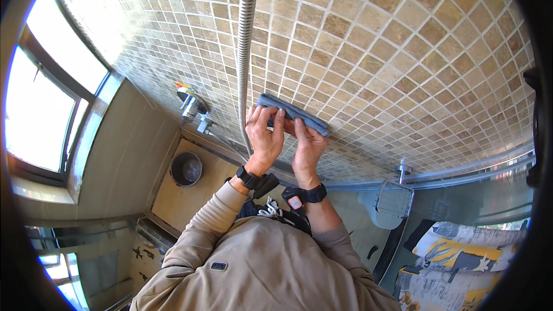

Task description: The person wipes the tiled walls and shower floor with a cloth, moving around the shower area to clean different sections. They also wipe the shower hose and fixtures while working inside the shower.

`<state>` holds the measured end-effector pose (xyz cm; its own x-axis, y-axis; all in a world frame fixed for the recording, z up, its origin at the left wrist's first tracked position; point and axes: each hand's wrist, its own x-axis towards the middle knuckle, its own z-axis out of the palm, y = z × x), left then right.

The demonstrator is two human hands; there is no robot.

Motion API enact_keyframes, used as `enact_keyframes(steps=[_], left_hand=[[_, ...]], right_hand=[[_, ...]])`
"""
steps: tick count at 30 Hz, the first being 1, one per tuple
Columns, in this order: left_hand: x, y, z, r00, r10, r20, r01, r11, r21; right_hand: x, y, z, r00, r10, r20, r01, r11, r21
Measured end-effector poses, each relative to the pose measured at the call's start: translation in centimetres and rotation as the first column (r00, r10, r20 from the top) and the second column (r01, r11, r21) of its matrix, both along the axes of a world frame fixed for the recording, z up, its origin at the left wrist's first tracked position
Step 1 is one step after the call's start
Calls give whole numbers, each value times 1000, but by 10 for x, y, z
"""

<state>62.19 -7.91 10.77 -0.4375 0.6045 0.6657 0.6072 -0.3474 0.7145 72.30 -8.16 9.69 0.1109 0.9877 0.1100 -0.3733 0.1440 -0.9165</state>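
A folded blue-grey cloth lies close against the beige mosaic-tiled wall in front of me. My left hand grips the cloth's left part, thumb and fingers bent over its lower edge. On the right part, my right hand holds it with the thumb on top; some of its fingers are hidden beneath. A ribbed metal shower hose runs down the wall just left of the cloth and passes behind my left hand.
A shower valve and an angle fitting project from the wall at left. Below them a dark bucket stands on the floor. A wire soap basket hangs at right, near patterned fabric. A window is far left.
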Motion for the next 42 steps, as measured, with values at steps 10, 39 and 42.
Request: enact_keyframes(steps=[10,39,42], left_hand=[[1,-19,-123,918,70,391,103,908,-405],[-129,22,-68,940,221,260,-209,975,-75],[-143,25,-98,924,272,269,-238,959,-151]], right_hand=[[-21,5,-139,953,41,299,67,937,-342],[-164,17,-54,993,117,4,-116,988,-106],[-177,21,-80,981,172,87,-150,964,-222]])
